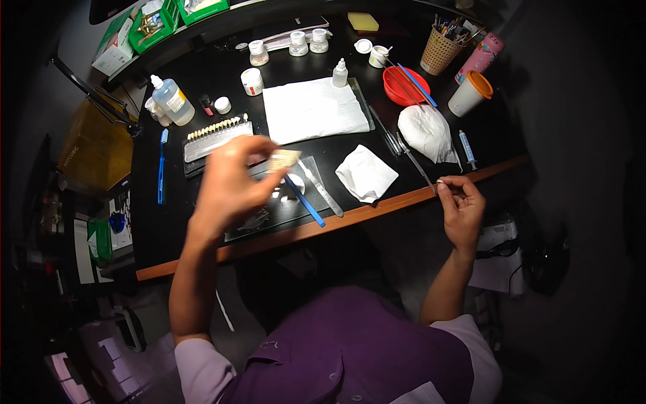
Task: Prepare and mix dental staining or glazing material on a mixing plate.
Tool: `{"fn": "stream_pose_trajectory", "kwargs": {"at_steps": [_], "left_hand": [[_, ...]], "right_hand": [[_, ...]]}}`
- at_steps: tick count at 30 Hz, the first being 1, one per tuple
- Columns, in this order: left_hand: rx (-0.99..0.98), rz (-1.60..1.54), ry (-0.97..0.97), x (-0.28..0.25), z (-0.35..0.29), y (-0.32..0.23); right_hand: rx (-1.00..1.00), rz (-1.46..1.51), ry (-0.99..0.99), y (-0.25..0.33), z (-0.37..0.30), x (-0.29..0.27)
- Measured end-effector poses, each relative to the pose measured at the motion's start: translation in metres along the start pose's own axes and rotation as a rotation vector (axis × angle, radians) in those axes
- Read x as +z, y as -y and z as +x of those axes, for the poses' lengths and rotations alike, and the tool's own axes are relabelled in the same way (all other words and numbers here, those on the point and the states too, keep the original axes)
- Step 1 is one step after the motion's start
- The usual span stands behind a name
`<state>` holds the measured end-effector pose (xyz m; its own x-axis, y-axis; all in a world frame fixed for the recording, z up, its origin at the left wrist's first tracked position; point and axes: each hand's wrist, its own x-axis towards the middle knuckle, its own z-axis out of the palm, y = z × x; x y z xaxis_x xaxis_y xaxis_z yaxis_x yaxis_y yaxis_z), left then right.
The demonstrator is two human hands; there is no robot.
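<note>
My left hand is raised over the near left of the desk, thumb and fingers pinching a small beige ribbed block. Below it a dark glass slab lies on the desk, partly hidden by the hand. A blue-handled tool and a pale spatula rest across the slab. At the desk's front edge on the right, my right hand pinches the near end of a slim metal instrument. That instrument's far end lies toward a white tissue bundle.
A folded white towel covers the middle. Left of it sit a tooth shade guide, a clear bottle and a blue toothbrush. Rightward are a crumpled tissue, red bowl, orange-lidded cup and syringe.
</note>
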<state>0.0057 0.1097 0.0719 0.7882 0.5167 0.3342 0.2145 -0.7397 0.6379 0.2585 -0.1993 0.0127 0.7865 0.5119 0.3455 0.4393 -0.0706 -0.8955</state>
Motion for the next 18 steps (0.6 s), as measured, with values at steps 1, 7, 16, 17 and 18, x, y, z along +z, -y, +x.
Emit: {"fn": "stream_pose_trajectory", "kwargs": {"at_steps": [1, 7, 16, 17, 18], "left_hand": [[-0.008, -0.005, 0.124, 0.022, 0.016, -0.014], [0.179, -0.13, 0.373, 0.137, 0.082, -0.049], [0.372, -0.002, 0.308, 0.2, 0.078, -0.068], [0.335, -0.018, 0.317, 0.199, 0.077, -0.066], [0.325, -0.014, 0.317, 0.193, 0.074, -0.066]], "right_hand": [[-0.001, -0.051, 0.008, -0.001, 0.002, 0.001], [-0.046, -0.107, 0.02, 0.006, 0.004, 0.005], [-0.15, -0.27, 0.013, -0.001, 0.014, 0.002], [-0.189, -0.306, 0.031, -0.002, 0.017, 0.007], [-0.212, -0.311, 0.046, -0.002, 0.02, 0.012]]}}
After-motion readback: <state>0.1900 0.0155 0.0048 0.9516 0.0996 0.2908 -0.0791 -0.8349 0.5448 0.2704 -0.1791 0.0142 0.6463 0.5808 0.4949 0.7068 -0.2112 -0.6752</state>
